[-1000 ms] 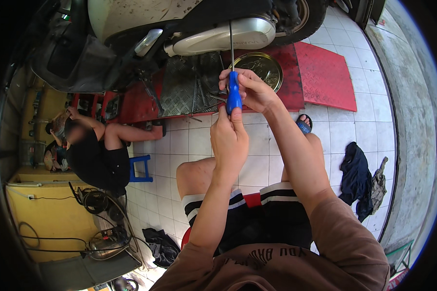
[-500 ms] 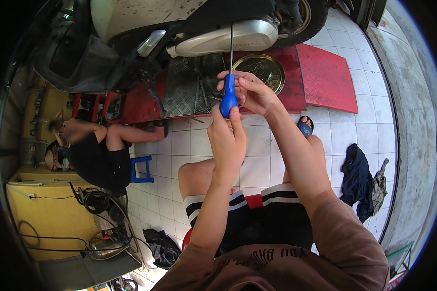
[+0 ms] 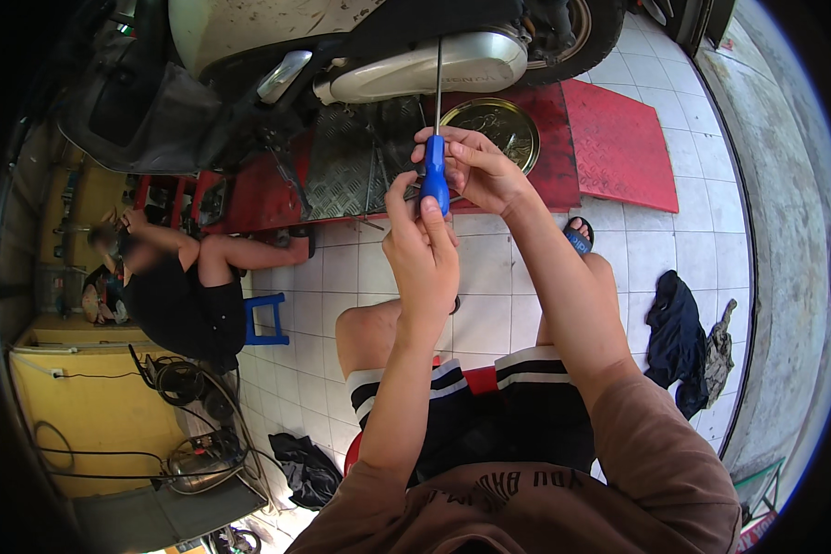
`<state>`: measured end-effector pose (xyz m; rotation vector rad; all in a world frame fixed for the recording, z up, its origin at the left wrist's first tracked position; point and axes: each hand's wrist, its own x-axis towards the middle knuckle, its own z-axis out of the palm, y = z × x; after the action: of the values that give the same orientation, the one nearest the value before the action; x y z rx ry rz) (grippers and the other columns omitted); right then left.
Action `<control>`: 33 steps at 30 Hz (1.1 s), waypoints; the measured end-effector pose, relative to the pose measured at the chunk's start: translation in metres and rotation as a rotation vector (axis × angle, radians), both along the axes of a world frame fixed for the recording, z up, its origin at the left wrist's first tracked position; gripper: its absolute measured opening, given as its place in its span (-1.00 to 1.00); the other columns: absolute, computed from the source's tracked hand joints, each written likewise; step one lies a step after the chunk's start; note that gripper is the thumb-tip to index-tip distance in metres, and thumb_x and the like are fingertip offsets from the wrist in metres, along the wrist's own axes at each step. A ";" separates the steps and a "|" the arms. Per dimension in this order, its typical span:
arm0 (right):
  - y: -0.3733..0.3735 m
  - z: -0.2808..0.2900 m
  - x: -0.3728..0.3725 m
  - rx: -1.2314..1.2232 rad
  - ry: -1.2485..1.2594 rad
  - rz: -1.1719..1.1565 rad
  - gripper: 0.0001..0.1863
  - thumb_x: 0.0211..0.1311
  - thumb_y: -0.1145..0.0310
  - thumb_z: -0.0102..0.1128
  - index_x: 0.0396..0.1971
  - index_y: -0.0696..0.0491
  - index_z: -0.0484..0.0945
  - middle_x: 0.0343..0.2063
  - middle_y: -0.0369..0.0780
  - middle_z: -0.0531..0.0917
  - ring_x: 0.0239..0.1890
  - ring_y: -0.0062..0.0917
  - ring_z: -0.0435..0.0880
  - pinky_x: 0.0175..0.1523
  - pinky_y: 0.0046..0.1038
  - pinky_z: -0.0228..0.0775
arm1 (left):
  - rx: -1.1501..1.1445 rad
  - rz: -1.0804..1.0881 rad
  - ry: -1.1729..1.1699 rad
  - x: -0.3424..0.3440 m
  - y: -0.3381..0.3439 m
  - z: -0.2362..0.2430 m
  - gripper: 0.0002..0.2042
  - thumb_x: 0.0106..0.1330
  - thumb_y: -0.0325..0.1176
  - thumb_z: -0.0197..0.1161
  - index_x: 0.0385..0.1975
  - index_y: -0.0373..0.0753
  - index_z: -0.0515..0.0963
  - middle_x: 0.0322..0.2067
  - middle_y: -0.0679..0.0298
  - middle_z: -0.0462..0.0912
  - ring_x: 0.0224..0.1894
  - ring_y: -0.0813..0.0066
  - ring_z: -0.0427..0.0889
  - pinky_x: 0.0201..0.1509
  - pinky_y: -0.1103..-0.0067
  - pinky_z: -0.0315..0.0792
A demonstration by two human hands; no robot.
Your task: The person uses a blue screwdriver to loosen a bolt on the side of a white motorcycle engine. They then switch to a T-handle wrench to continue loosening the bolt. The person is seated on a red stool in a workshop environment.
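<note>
A long screwdriver (image 3: 436, 175) with a blue handle points away from me, its tip over the silver engine-side cover (image 3: 434, 69) of a scooter; I cannot tell whether the tip touches anything. My left hand (image 3: 422, 240) is closed at the butt of the handle, thumb against it. Around the shaft end of the handle, my right hand (image 3: 485, 171) has its fingers curled and steadies the tool. Behind my right hand, a round gold-coloured tray (image 3: 517, 125) lies on the red platform, partly hidden by my fingers.
The scooter (image 3: 277, 37) stands on a red lift platform (image 3: 619, 148) with a metal tread plate. Another person (image 3: 175, 286) sits at the left near a blue stool (image 3: 266, 320). Dark cloths (image 3: 676, 342) lie on the tiles at right; hoses and a compressor (image 3: 203, 460) stand lower left.
My left hand has shifted slightly on the handle, its index finger now lifted and extended further forward. My right hand and the screwdriver have barely moved.
</note>
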<state>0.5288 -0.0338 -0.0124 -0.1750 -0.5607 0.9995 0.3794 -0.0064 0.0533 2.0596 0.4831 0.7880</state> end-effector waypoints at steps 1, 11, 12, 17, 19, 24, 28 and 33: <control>0.000 0.002 -0.001 -0.012 -0.020 -0.018 -0.53 0.28 0.23 0.24 0.04 0.23 0.41 -0.18 -0.11 0.62 -0.57 -0.83 0.45 -0.39 -0.82 0.40 | -0.057 -0.013 0.011 -0.001 0.002 0.001 -0.69 0.52 -0.28 -0.09 0.08 -0.38 0.31 -0.59 0.19 0.54 -0.65 0.59 0.51 -0.56 0.68 0.33; 0.010 -0.021 0.011 0.100 0.021 0.006 -0.63 0.30 0.27 0.23 -0.03 0.19 0.45 -0.27 -0.18 0.61 -0.55 -0.77 0.42 -0.37 -0.76 0.39 | 0.017 -0.103 -0.089 0.002 0.004 0.004 -0.68 0.43 -0.34 0.11 0.07 -0.38 0.34 -0.33 0.22 0.55 -0.44 0.68 0.51 -0.46 0.75 0.35; 0.010 -0.017 0.008 0.098 0.051 0.010 -0.63 0.30 0.26 0.23 -0.03 0.19 0.45 -0.28 -0.19 0.60 -0.55 -0.76 0.42 -0.36 -0.76 0.39 | 0.008 -0.104 -0.125 0.003 0.004 0.002 -0.68 0.43 -0.35 0.12 0.07 -0.38 0.34 -0.33 0.23 0.55 -0.44 0.68 0.51 -0.46 0.75 0.35; -0.005 0.010 -0.003 0.032 0.081 -0.018 -0.61 0.30 0.24 0.23 -0.02 0.19 0.44 -0.33 -0.23 0.58 -0.52 -0.77 0.43 -0.32 -0.76 0.41 | -0.154 -0.086 -0.105 -0.001 0.002 0.004 -0.68 0.42 -0.36 0.12 0.06 -0.39 0.34 -0.34 0.24 0.55 -0.44 0.67 0.52 -0.46 0.75 0.36; -0.002 0.000 0.001 0.049 0.042 -0.032 -0.60 0.30 0.23 0.23 -0.01 0.19 0.44 -0.31 -0.22 0.58 -0.49 -0.77 0.44 -0.32 -0.77 0.41 | -0.209 -0.100 -0.030 -0.004 0.004 0.007 -0.69 0.42 -0.37 0.12 0.05 -0.40 0.34 -0.33 0.24 0.56 -0.44 0.67 0.52 -0.45 0.76 0.37; 0.011 -0.025 0.011 0.145 0.037 0.026 -0.57 0.29 0.24 0.24 0.00 0.21 0.42 -0.25 -0.19 0.57 -0.46 -0.78 0.45 -0.30 -0.76 0.42 | 0.004 -0.161 -0.083 0.003 0.002 0.004 -0.70 0.43 -0.36 0.09 0.04 -0.40 0.34 -0.30 0.19 0.59 -0.42 0.66 0.55 -0.45 0.75 0.37; 0.008 -0.003 -0.003 0.053 0.049 -0.002 -0.52 0.25 0.19 0.28 -0.01 0.23 0.39 -0.26 -0.20 0.55 -0.50 -0.81 0.39 -0.34 -0.75 0.42 | -0.071 -0.142 -0.099 0.001 0.004 0.002 -0.70 0.47 -0.34 0.02 0.04 -0.42 0.32 -0.39 0.15 0.60 -0.46 0.62 0.58 -0.47 0.75 0.36; 0.001 0.001 0.002 -0.023 -0.063 -0.073 -0.52 0.26 0.18 0.27 -0.01 0.22 0.38 -0.29 -0.20 0.52 -0.47 -0.78 0.43 -0.35 -0.75 0.41 | -0.270 -0.152 -0.045 0.000 0.007 0.007 -0.73 0.49 -0.35 -0.03 0.02 -0.43 0.34 -0.44 0.15 0.60 -0.53 0.62 0.56 -0.53 0.75 0.33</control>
<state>0.5308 -0.0324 -0.0114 -0.2464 -0.5966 0.9325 0.3795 0.0008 0.0607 1.8011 0.3804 0.6397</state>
